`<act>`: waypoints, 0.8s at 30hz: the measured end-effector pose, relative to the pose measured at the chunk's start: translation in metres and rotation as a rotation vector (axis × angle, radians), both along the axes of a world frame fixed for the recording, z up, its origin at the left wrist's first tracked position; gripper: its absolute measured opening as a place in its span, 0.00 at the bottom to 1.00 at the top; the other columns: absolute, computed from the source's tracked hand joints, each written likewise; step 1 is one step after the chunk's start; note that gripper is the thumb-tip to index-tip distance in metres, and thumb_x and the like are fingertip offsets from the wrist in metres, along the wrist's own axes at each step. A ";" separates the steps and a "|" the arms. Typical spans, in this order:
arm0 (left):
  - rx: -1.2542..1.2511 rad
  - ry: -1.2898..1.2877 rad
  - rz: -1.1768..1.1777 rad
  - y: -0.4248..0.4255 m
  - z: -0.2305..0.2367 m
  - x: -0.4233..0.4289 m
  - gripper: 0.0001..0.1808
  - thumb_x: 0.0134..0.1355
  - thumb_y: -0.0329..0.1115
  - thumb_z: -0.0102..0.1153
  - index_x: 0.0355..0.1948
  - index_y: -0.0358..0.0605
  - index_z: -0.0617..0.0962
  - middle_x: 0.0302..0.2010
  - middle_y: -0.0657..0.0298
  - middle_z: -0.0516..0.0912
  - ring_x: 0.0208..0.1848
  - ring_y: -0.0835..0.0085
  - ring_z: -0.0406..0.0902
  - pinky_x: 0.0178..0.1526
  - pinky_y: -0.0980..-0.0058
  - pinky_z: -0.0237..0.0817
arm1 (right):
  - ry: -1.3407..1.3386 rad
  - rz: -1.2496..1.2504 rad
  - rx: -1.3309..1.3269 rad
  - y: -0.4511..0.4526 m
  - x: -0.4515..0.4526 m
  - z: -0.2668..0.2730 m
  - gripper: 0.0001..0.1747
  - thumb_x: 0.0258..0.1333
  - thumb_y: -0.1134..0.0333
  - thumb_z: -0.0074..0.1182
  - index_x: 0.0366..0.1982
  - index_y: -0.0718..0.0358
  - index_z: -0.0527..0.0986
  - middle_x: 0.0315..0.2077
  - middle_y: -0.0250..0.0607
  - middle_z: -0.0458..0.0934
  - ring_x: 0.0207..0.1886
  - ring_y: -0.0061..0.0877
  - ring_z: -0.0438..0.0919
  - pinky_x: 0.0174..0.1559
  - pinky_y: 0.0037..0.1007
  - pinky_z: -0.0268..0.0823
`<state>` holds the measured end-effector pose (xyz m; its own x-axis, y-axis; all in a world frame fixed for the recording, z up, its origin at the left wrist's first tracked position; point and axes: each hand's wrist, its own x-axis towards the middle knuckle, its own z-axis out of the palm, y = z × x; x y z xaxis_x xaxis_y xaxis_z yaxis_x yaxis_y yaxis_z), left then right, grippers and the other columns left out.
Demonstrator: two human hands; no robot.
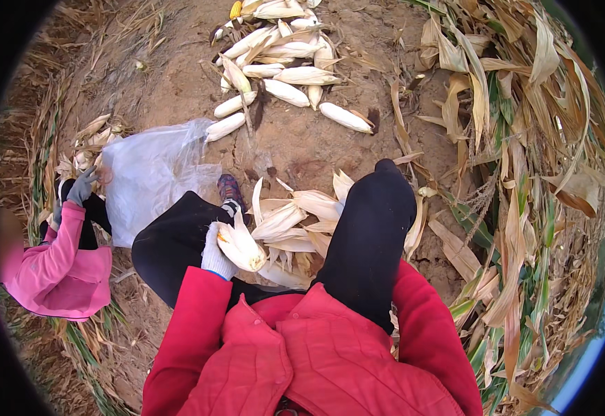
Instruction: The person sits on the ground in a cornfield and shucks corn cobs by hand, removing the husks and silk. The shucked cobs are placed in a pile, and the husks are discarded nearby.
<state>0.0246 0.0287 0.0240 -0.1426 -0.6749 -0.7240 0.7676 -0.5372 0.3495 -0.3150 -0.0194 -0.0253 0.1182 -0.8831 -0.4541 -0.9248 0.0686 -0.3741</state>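
My left hand, in a white knit glove with a blue cuff edge, grips an ear of corn by one side. Pale husk still wraps most of this ear; a small patch of orange kernels shows through a gap near my fingers. My right hand is out of view; only its red sleeve shows, running down past my right thigh. Between my black-trousered legs lies a heap of loose dry husks on the soil.
Ahead is a pile of corn ears, mostly in husk, with one bare yellow ear. A clear plastic sheet or bag lies left, beside a co-worker in a pink top and grey gloves. Dry corn stalks line the right.
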 end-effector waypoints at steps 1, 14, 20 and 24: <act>0.017 -0.006 -0.015 0.002 0.001 -0.001 0.28 0.69 0.57 0.53 0.63 0.52 0.73 0.59 0.61 0.78 0.62 0.61 0.74 0.70 0.58 0.60 | -0.002 0.007 0.002 -0.014 0.009 -0.004 0.19 0.59 0.59 0.53 0.48 0.61 0.77 0.45 0.51 0.80 0.48 0.43 0.80 0.48 0.40 0.74; 0.185 -0.043 -0.023 -0.021 0.011 -0.048 0.27 0.69 0.49 0.58 0.65 0.50 0.71 0.61 0.58 0.76 0.64 0.59 0.72 0.70 0.53 0.61 | -0.038 -0.036 0.125 0.002 0.011 -0.044 0.19 0.61 0.58 0.53 0.47 0.63 0.79 0.43 0.53 0.82 0.45 0.40 0.82 0.45 0.40 0.75; 0.146 0.023 0.048 -0.032 0.020 -0.062 0.27 0.70 0.46 0.58 0.66 0.51 0.69 0.64 0.57 0.74 0.67 0.57 0.69 0.71 0.52 0.59 | -0.024 -0.085 0.319 0.173 -0.045 -0.040 0.19 0.62 0.57 0.53 0.47 0.64 0.80 0.42 0.54 0.83 0.43 0.38 0.83 0.43 0.39 0.76; 0.057 0.066 0.045 -0.036 0.033 -0.075 0.26 0.70 0.45 0.58 0.65 0.50 0.70 0.64 0.57 0.75 0.65 0.57 0.71 0.70 0.53 0.61 | 0.034 -0.145 0.510 0.310 -0.088 -0.015 0.20 0.63 0.57 0.53 0.46 0.65 0.80 0.41 0.55 0.83 0.42 0.37 0.84 0.42 0.39 0.76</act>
<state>-0.0507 -0.0072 0.0569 -0.1617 -0.6394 -0.7517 0.8116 -0.5195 0.2673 -0.4030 0.2904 -0.0401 -0.0108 -0.5549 -0.8319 -0.9033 0.3623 -0.2299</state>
